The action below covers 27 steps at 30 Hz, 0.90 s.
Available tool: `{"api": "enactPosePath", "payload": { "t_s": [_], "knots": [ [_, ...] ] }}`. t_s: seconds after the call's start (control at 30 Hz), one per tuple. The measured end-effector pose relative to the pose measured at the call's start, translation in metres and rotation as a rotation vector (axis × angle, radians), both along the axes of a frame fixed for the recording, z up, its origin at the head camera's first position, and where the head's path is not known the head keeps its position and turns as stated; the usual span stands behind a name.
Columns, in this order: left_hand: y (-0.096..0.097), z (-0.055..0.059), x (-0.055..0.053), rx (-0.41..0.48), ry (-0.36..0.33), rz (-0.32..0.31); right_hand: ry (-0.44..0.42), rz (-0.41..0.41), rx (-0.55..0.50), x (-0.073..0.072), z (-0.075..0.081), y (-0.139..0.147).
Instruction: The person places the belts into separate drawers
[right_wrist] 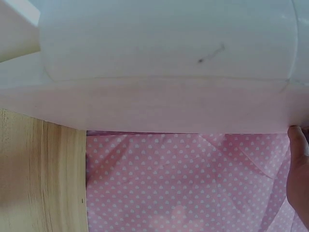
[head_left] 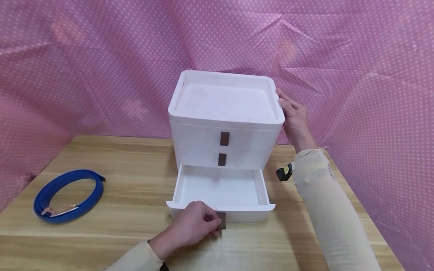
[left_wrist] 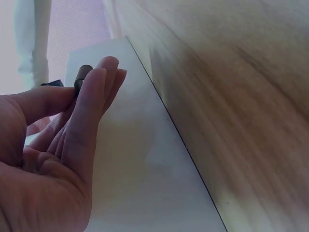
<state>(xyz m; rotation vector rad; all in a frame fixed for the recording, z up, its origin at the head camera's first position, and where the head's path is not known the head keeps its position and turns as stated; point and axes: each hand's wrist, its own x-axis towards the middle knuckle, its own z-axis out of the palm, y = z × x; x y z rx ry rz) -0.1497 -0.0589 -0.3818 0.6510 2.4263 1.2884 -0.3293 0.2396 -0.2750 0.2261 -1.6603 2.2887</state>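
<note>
A small white drawer cabinet (head_left: pixel 217 137) stands on the table, its bottom drawer (head_left: pixel 220 188) pulled out with a bare white floor inside. My left hand (head_left: pixel 194 226) pinches the brown pull tab (head_left: pixel 222 221) on that drawer's front; in the left wrist view the thumb and fingers meet on the tab (left_wrist: pixel 84 72). Two upper drawers are closed, with brown tabs (head_left: pixel 225 138) on their fronts. At the cabinet's upper right side, my right hand (head_left: pixel 295 116) rests against the wall near the top rim. Its thumb (right_wrist: pixel 298 140) touches the white side in the right wrist view.
A coiled blue belt (head_left: pixel 69 195) with a metal buckle lies on the left of the wooden table (head_left: pixel 135 158). Pink dotted cloth (head_left: pixel 135 56) hangs behind and at both sides. The cabinet's top is a shallow rimmed tray (head_left: pixel 225 74).
</note>
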Motion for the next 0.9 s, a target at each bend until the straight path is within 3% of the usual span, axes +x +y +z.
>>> {"api": "enactPosePath", "payload": {
  "t_s": [0.23,0.47,0.9],
  "knots": [
    [0.0011,-0.0024,0.0026,0.008,-0.006,-0.006,-0.023,0.019,-0.001,0.0009,-0.0016,0.0011],
    [0.0019,-0.0035,-0.0004,-0.01,0.041,-0.015,-0.027,0.018,0.003,0.0003,0.0014,0.0015],
    [-0.0002,-0.004,0.0004,0.033,0.0,-0.028,-0.046,0.005,0.023,0.0007,0.0024,-0.0004]
  ]
}}
